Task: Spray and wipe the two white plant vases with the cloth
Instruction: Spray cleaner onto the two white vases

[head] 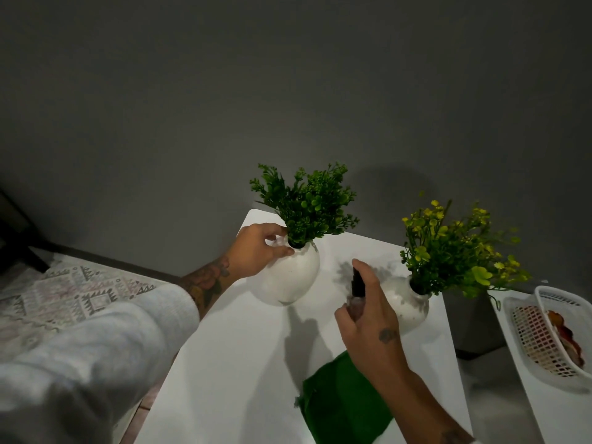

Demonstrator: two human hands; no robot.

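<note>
Two round white vases stand on a white table (230, 363). The left vase (293, 280) carries dark green foliage; my left hand (258, 249) grips its neck with thumb and fingers. The right vase (408, 307) holds yellow-green flowers and is partly hidden behind my right hand (371, 318). That hand holds a small spray bottle (357, 298) with a black top, index finger on the nozzle, pointing toward the left vase. A green cloth (342, 402) lies flat on the table near the front edge, under my right forearm.
A grey wall rises right behind the table. To the right, a second white surface carries a white plastic basket (544, 341) with something red inside. A patterned rug (73, 296) covers the floor at left. A dark gap separates the two surfaces.
</note>
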